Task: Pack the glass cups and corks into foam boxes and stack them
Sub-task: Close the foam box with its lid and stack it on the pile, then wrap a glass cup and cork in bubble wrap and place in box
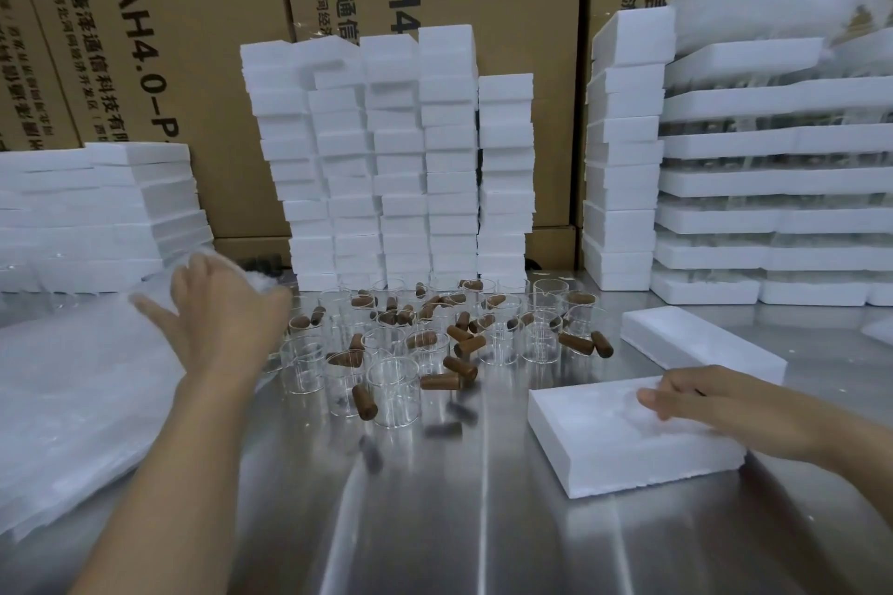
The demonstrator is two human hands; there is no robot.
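Head view: white rectangular foam boxes (386,159) stand stacked, clear glass cups (394,389) and brown corks (466,345) lie unpacked; left fingers (150,307) spread, right fingers (652,399) unclear.

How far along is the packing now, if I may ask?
Done, seemingly: closed foam boxes stacked at the back. In hand: the right hand rests on a foam box at the front; the left hand reaches toward white sheeting. Left: many glass cups and corks lie loose on the table.
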